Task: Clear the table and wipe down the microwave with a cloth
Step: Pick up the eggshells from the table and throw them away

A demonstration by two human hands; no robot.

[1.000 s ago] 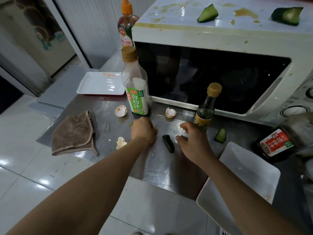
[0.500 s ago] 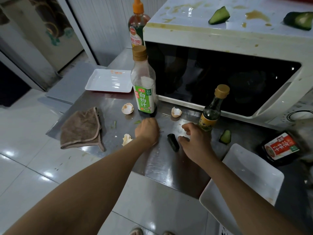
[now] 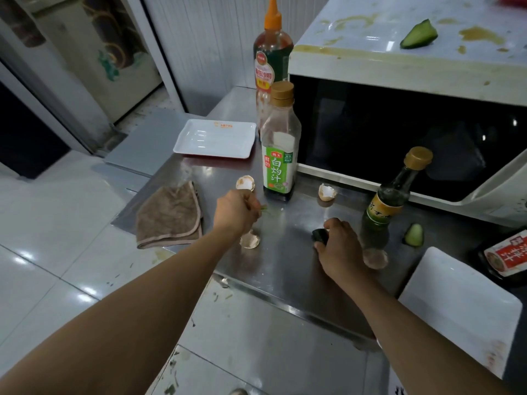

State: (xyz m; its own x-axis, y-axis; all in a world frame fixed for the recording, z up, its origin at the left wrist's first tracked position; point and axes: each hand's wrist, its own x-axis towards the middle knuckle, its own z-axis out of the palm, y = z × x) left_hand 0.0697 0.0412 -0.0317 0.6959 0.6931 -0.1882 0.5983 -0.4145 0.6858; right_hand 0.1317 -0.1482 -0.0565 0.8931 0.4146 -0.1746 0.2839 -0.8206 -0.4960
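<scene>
The left hand [image 3: 236, 210] pinches green scraps; the right hand [image 3: 338, 246] closes on a dark piece [image 3: 320, 234]. The cloth [image 3: 169, 215] lies at 9 o'clock on the table [image 3: 285, 269], nearer the left hand.

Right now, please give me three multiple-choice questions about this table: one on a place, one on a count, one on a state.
1. Where does the brown cloth lie?
A. on the microwave
B. at the table's left edge
C. in the white tray

2. How many bottles stand upright on the table?
A. one
B. five
C. three

3. What is the right hand doing?
A. closing on a dark cucumber piece
B. wiping the microwave door
C. lifting a bottle

Answers: 1 B, it rests folded by the metal edge; 2 C, orange-capped, green-labelled and small dark bottles stand; 3 A, its fingers cover the piece.
</scene>
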